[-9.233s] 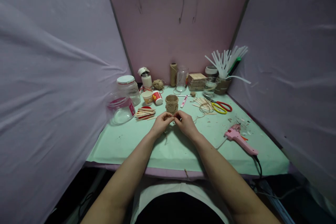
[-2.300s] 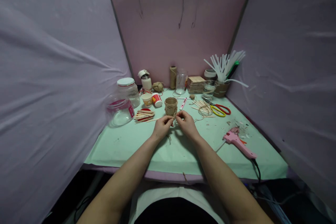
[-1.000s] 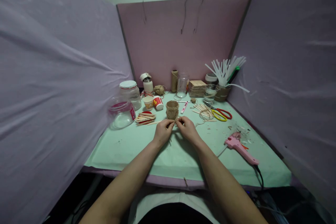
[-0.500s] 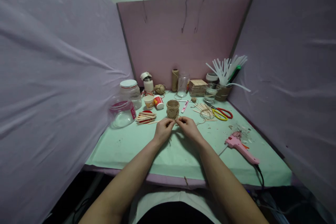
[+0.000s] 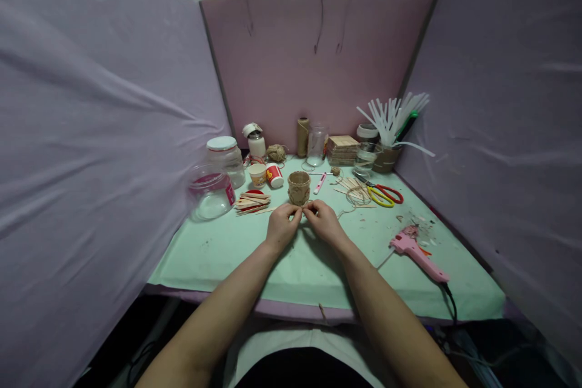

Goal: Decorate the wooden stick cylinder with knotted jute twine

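Beyond left fingers [image 5: 295, 210] and right fingers [image 5: 311, 207] pinched on twine [image 5: 303, 209], white sticks [image 5: 390, 123] fill a brown pot [image 5: 386, 160]

Upright brown cup [image 5: 299, 188] just behind pinched twine [image 5: 303, 210]

This looks like a craft workspace: at centre, a table [image 5: 218, 254] bears twine [image 5: 276, 153] and jars [image 5: 226, 160], with scissors [image 5: 384, 195] and a glue gun [image 5: 418, 254] toward the right.
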Tool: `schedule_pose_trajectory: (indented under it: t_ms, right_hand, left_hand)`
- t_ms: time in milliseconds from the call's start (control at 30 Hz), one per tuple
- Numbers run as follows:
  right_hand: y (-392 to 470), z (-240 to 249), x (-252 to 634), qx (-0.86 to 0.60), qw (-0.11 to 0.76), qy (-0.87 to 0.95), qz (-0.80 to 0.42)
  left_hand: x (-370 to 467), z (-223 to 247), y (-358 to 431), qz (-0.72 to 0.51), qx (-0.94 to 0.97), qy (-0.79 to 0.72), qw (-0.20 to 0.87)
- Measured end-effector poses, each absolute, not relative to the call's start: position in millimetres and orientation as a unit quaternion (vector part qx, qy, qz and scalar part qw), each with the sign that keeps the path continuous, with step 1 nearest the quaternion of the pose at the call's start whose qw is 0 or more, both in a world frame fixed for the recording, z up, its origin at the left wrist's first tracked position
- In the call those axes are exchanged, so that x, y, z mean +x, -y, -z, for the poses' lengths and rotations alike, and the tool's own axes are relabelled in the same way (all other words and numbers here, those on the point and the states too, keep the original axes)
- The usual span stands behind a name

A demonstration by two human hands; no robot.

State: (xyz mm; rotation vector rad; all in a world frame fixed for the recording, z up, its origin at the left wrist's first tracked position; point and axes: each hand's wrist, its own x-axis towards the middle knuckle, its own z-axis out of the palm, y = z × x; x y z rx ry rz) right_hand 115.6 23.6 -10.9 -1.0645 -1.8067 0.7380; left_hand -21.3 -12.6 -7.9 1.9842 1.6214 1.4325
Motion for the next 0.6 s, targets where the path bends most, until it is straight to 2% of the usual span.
schedule_pose_trajectory:
  t_ms: [267,600]
  right_hand:
    - [-19.2,6.0,113.9,-0.461,0.423,0.715,-0.311]
    - [-20.1,7.0,111.2,-0.47,0.459,0.677,-0.332]
  left_hand:
    - [-18.8,6.3,14.7,-0.497,0.677,-0.539,0.067]
    - [-19.0,7.1,14.2,-0.507,0.697,-0.503,0.061]
